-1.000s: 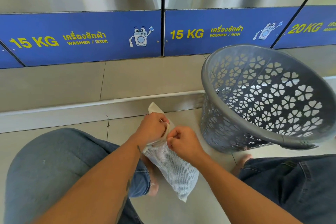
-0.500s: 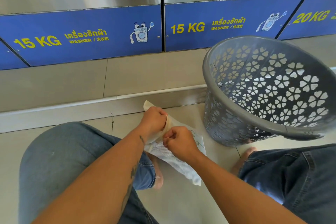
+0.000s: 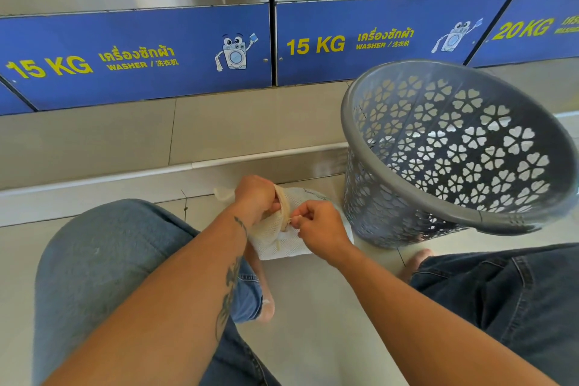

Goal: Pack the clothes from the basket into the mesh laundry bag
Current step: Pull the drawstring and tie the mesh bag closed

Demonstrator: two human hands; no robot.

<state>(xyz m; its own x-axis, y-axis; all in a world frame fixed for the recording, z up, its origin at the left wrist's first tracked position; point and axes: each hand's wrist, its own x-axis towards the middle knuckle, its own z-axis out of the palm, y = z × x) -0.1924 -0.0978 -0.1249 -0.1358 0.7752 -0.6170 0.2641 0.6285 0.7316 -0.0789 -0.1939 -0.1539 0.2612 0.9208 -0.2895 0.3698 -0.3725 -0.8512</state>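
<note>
- Left hand: fingers curled tight, bunching the cream-edged upper end of the mesh laundry bag; fist closed on the fabric.
- Right hand: thumb and forefinger pinched together on a small part at the bag's edge, just beside the left hand; cannot tell whether this is a zip pull or a cord. Other fingers folded in.
- The two hands sit close together, nearly touching, both on the bag's upper end.
- Mesh laundry bag: white net, lying low over the tiled floor between the person's knees, in front of the hands. It looks fairly flat; pale cloth shows faintly through the net, contents not identifiable.
- Basket: grey plastic, flower-shaped cut-outs, tipped with its mouth toward the camera, standing just right of the bag. No clothes visible in the part of the interior in view.
- Person in jeans, squatting; left knee lighter blue, right leg darker.
- Behind: washers with blue panels marked "15 KG" and "20 KG".
</note>
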